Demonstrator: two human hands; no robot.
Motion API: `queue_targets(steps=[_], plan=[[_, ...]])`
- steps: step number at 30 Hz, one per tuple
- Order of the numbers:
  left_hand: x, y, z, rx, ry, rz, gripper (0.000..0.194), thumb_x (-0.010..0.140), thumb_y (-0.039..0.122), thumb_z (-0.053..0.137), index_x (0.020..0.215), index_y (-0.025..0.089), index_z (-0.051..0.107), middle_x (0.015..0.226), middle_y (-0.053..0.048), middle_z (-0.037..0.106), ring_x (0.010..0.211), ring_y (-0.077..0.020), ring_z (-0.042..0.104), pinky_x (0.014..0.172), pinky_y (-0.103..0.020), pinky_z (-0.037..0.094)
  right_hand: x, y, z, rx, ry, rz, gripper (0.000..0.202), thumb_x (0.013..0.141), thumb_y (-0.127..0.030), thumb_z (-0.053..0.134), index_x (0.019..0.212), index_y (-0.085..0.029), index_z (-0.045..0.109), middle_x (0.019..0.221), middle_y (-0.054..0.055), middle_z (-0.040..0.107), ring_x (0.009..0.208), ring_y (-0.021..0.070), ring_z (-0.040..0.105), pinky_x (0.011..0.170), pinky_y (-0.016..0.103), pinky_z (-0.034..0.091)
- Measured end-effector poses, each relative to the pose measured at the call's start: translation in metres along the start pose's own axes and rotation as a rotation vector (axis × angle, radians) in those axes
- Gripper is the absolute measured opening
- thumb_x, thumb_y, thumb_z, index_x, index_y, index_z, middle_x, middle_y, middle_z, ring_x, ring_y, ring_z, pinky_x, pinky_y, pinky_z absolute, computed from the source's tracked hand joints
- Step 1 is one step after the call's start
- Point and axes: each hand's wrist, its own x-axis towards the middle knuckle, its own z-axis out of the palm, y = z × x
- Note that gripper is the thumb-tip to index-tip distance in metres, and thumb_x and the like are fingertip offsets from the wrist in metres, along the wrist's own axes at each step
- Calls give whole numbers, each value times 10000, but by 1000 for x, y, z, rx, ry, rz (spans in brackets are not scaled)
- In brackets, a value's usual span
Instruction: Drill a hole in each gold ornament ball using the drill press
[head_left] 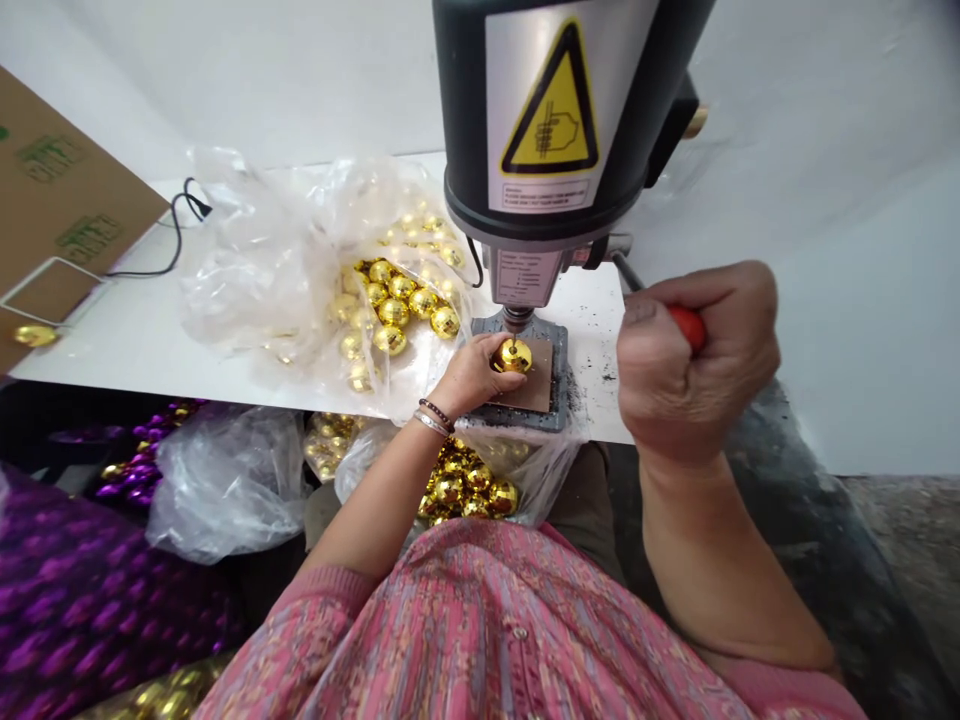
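Between thumb and fingers, my left hand grips a shiny gold mirrored ball. The ball rests on a brown board that lies on the grey base of a drill press. Its thin bit comes straight down onto the ball's top, at or in a dark spot; how deep, I cannot tell. Closed in a fist, my right hand is wrapped round the red-knobbed lever at the press's right side. Part of the lever is hidden by the fingers.
An opened clear plastic bag with several gold balls lies left of the press. More gold balls sit in a bag at my lap. Dark shavings dot the white table. A cardboard box and black cable are far left.
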Motion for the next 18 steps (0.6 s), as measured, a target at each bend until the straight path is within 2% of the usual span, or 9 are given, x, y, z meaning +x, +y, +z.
queue_targets(steps=[7,14,18], plan=[[-2,1,0,16,-11,1,523,780,176,903,1291,154,792,1248,-107,812,1181,-270,737,1110,-403,584,-22,15,10,-27,85,-55,140,1015,-330,555,951,-230,629,825,-38,620,680,52,532,661,218,458],[-4,-2,4,-25,5,-46,596,782,204,917,1357,166,766,1400,-132,746,1278,-280,714,1197,-425,536,-30,30,26,124,159,-112,142,1009,-342,528,973,-233,611,831,-32,614,779,83,652,744,252,556],[-5,1,3,-20,7,-31,524,792,206,910,1298,161,782,1324,-122,763,1251,-281,713,1163,-406,548,-41,46,38,167,185,-136,141,986,-352,505,964,-232,576,797,-25,551,757,107,641,750,298,594]])
